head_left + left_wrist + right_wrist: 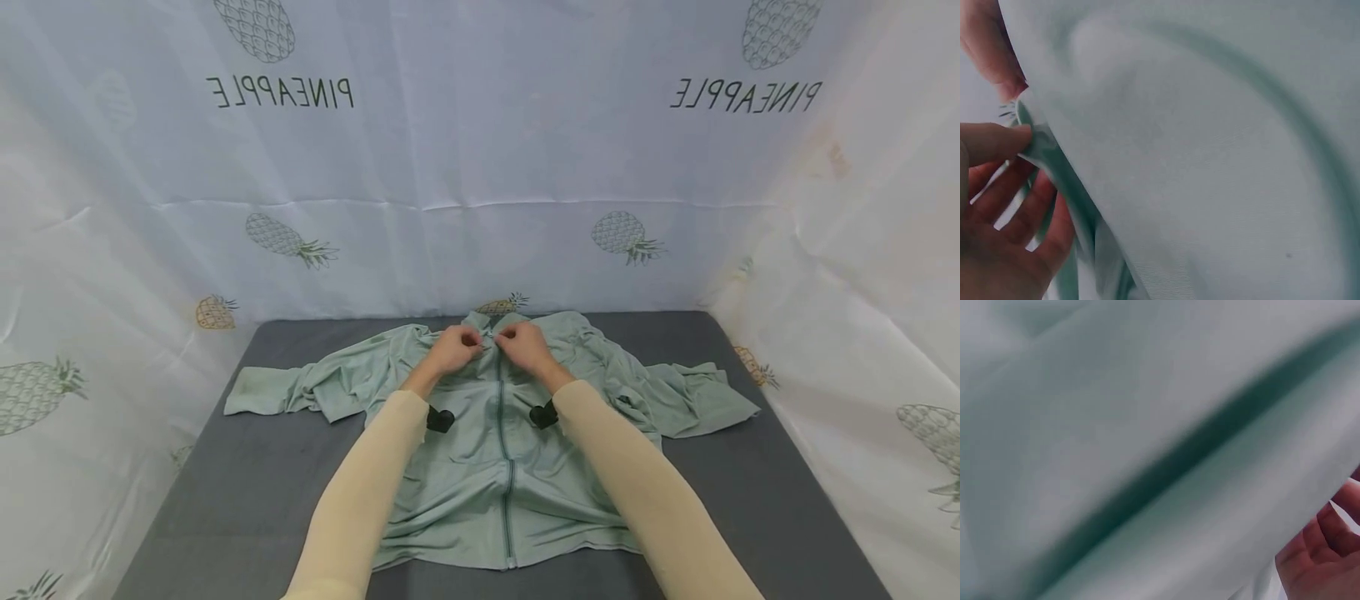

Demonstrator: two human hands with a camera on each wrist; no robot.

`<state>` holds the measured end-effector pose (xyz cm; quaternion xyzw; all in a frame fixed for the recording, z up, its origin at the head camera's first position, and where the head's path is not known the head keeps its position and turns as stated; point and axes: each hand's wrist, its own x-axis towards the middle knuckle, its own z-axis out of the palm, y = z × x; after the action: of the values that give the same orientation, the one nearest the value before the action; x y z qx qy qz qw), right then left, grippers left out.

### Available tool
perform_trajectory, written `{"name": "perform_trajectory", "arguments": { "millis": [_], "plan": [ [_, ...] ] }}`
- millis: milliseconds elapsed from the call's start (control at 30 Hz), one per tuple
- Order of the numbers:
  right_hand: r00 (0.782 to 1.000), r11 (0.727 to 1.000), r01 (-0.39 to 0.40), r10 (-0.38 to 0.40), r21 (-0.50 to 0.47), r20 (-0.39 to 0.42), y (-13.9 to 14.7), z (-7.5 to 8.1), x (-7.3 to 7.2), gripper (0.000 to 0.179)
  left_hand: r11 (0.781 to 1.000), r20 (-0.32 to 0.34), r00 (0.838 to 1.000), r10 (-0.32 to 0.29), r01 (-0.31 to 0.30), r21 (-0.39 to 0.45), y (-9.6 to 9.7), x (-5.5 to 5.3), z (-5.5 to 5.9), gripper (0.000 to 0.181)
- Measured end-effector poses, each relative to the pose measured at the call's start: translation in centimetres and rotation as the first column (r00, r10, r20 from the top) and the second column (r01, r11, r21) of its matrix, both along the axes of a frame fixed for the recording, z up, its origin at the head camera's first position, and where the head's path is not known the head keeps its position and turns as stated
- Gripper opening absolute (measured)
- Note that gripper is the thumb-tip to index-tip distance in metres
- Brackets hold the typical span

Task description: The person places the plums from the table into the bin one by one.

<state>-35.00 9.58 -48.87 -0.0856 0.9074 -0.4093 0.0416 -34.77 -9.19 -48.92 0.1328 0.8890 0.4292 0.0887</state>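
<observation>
A pale green zip-up jacket (472, 450) lies front up with its sleeves spread to both sides. Its zipper (501, 408) runs down the middle, the two front halves joined along most of it. Close to the collar, my left hand (456, 348) pinches the fabric just left of the zipper. In the left wrist view, the thumb and fingers of the left hand (1016, 206) hold a folded edge. My right hand (525, 346) pinches the jacket at the zipper's top, on the other side. Cloth covers much of the right hand (1329, 550) in the right wrist view.
Under the jacket is a dark grey table (240, 500). White curtains printed with pineapples (480, 150) hang behind it and along both sides. Two black pieces (440, 419) show beside the forearms, over the jacket's chest.
</observation>
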Motion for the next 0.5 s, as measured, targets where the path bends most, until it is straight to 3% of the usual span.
{"name": "perform_trajectory", "arguments": {
  "millis": [267, 500],
  "plan": [
    [0.999, 0.998, 0.021, -0.019, -0.054, 0.043, 0.22, 0.04, -0.05, 0.028, 0.995, -0.03, 0.997, -0.072, 0.074, 0.072, 0.31, 0.22, 0.59, 0.01],
    [0.991, 0.985, 0.051, -0.029, -0.165, 0.127, 0.5, 0.19, 0.12, 0.024, 0.99, -0.014, 0.997, -0.074, 0.075, 0.118, 0.43, 0.6, 0.75, 0.011]
  ]
}}
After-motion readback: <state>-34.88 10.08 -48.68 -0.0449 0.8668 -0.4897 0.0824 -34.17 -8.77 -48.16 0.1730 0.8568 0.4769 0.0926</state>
